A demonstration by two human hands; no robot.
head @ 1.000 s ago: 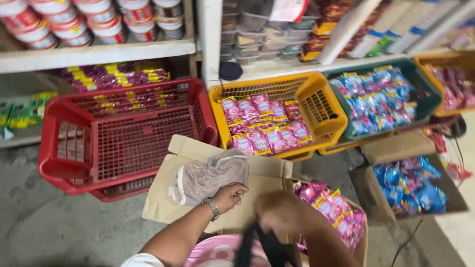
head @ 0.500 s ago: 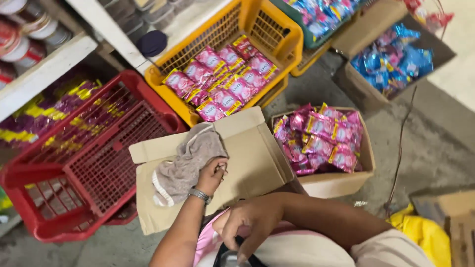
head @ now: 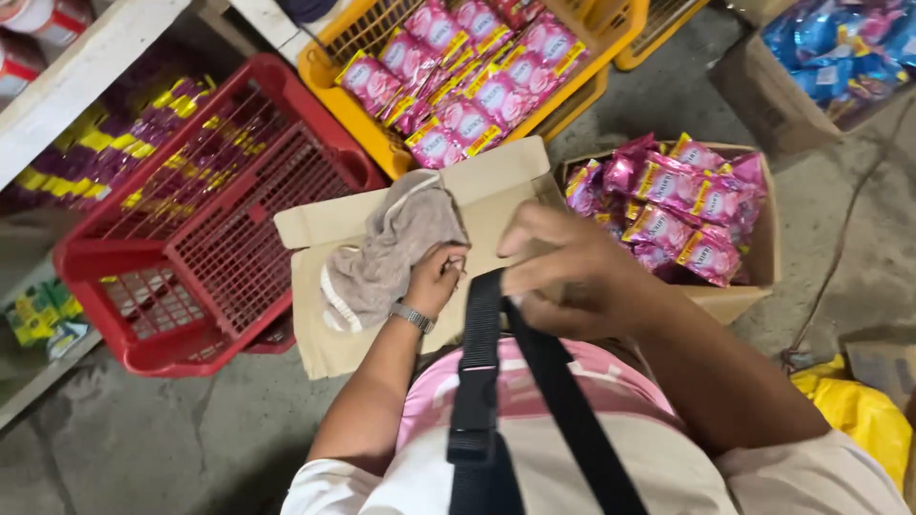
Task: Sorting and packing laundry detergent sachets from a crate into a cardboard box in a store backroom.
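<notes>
Fingers of the right hand are pinched together on the broad black webbing strap, which runs from the middle of the frame down to a plastic buckle near the bottom edge, over a pink and beige garment. Just left of it, the left hand, a metal watch at its wrist, rests with its fingers curled onto the edge of a crumpled grey-beige cloth; whether they actually clamp the cloth I cannot tell. That cloth lies on the flattened brown cardboard flaps at mid-frame. To the right of the flaps stands an open brown cardboard box filled with shiny pink sachets. Further left sits a red plastic mesh basket on the grey concrete floor. Beyond, at the top of the frame, a yellow plastic basket holds more pink packets, and blue packets fill a box in the upper right corner.
</notes>
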